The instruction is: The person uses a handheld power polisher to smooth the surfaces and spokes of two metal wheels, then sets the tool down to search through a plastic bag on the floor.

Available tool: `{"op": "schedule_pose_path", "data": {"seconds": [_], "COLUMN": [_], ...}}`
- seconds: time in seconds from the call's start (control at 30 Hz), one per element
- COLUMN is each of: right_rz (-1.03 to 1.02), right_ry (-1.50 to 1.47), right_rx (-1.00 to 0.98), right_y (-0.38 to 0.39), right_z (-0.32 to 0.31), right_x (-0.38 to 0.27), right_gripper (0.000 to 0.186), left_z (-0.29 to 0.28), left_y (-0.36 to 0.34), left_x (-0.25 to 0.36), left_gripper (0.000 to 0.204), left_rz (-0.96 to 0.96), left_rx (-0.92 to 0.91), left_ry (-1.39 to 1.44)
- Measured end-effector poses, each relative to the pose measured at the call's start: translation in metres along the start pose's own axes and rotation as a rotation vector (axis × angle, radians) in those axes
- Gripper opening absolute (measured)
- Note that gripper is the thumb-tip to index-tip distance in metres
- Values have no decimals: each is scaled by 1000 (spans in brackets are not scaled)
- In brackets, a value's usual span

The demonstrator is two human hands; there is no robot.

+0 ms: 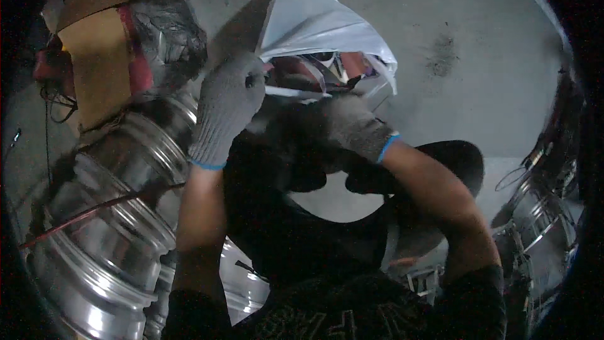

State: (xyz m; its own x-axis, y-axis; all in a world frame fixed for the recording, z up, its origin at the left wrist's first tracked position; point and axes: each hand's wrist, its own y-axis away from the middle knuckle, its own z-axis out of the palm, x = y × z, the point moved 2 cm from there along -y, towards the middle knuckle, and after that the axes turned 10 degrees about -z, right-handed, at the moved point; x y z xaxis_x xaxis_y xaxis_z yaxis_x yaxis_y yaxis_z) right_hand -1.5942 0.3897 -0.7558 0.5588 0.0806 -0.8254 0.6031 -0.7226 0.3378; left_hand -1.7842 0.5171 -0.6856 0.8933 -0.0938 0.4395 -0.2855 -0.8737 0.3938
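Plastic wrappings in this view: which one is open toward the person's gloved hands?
The white plastic bag, top centre, its open mouth facing the grey-gloved left hand and right hand. The dark plastic wrapping at upper left shows no such opening.

The bag (321, 19) was white, shading to pale blue-grey in its folds; its contents (353, 66) showed patches of dark red, orange-brown, black and white. The left glove (230, 96) and the right glove (353, 121) were grey with bright blue hems, the left finely ribbed. The shirt (333, 293) was black with a faint pale outline print. The wheels (104, 258) were shiny silver, the cardboard (94, 53) tan, the thin strip (94, 212) red, the floor (491, 31) grey with a dark smudge (442, 56).
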Motion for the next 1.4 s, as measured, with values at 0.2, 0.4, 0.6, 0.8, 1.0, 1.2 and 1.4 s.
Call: {"op": "schedule_pose_path", "data": {"seconds": [0.2,0.4,0.6,0.8,1.0,1.2,1.4], "right_rz": [-155,-149,-238,-349,-20,99,-378], "right_ry": [457,802,270,-20,225,356,128], "right_rx": [141,128,9,199,-134,-183,-147], "right_y": [-96,-72,-59,-96,-140,-126,-58], "right_z": [-5,37,68,48,18,25,66], "right_x": [33,12,28,35,23,20,56], "right_gripper": [45,60,63,37,39,36,19], "left_z": [-1,5,10,1,0,11,14], "left_y": [-19,4,11,26,26,33,40], "left_x": [3,-7,0,-5,0,-13,-12], "left_gripper": [26,31,43,43,45,46,48], "left_rz": [147,155,180,192,100,80,149], "left_rx": [-184,-43,-48,-180,-184,-182,-203], "left_ry": [20,-94,-256,-140,-275,-233,-267]}}
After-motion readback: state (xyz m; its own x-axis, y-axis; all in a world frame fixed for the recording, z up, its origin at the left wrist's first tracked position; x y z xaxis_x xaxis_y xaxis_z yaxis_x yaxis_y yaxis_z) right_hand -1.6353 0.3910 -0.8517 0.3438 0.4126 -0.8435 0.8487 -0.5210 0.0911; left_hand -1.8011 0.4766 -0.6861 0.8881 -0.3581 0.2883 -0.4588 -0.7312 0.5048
